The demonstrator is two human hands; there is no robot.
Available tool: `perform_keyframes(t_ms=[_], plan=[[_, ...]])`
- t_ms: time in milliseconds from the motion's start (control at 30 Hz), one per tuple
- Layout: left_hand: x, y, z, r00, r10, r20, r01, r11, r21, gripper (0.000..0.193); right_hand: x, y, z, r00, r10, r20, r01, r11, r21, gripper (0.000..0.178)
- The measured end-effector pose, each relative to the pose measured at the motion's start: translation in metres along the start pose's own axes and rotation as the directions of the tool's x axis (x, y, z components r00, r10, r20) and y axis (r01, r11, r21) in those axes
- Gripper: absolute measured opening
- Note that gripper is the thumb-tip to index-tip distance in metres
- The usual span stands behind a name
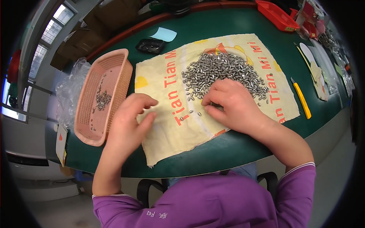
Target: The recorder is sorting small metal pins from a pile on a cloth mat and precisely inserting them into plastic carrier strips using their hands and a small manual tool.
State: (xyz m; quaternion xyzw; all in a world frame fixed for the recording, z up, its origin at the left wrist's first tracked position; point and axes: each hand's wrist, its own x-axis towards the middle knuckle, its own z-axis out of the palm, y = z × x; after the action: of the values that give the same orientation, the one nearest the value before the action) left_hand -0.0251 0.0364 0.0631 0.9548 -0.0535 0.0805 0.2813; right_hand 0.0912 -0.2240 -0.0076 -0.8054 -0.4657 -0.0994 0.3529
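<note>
Dozens of small oval silver metal pieces (103, 99) lie in the pink oblong plastic basket (121, 86), left of my left hand (131, 118), its thumb and fingers parted, seemingly empty. My right hand (234, 103) curls inward, whether pinching anything I cannot tell; beyond its knuckles, a silver metal heap (220, 68) covers cream printed cloth (163, 138). Likely I'm picking pieces over; next wants a light pinch.

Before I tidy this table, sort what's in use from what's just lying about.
Seemingly in use:
silvery metal pieces, heaped by the right hand
cream-yellow cloth under them
pink basket near the left hand, holding similar pieces

Apparently lying about:
yellow cutter
red tray
black bundle
light-blue sheet
clear plastic bag
</note>
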Motion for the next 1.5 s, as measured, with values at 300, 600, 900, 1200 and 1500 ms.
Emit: perform_keyframes(t_ms=[300,600,900,1200,1500], plan=[[0.024,0.005,0.074,0.981,0.144,0.13,-0.136,0.988,-0.072,0.048,-0.004,-0.007,0.014,0.995,-0.069,0.073,0.071,0.997,-0.026,0.009],[0.016,0.003,0.073,0.966,0.197,0.169,-0.168,0.971,-0.171,0.048,-0.003,-0.004,0.007,0.983,-0.086,0.161,0.081,0.996,0.034,0.007],[0.004,-0.001,0.053,0.987,0.085,0.137,-0.078,0.995,-0.054,0.018,0.003,-0.005,0.005,0.979,-0.145,0.145,0.142,0.989,0.031,0.014],[0.004,-0.004,0.059,0.99,0.084,0.114,-0.086,0.996,0.017,0.018,0.001,0.001,0.0,0.993,-0.068,0.097,0.07,0.997,-0.013,0.01],[0.002,-0.002,0.077,0.988,0.14,0.061,-0.14,0.99,0.004,0.025,-0.001,-0.005,-0.003,0.987,-0.042,0.158,0.043,0.999,-0.004,0.017]])
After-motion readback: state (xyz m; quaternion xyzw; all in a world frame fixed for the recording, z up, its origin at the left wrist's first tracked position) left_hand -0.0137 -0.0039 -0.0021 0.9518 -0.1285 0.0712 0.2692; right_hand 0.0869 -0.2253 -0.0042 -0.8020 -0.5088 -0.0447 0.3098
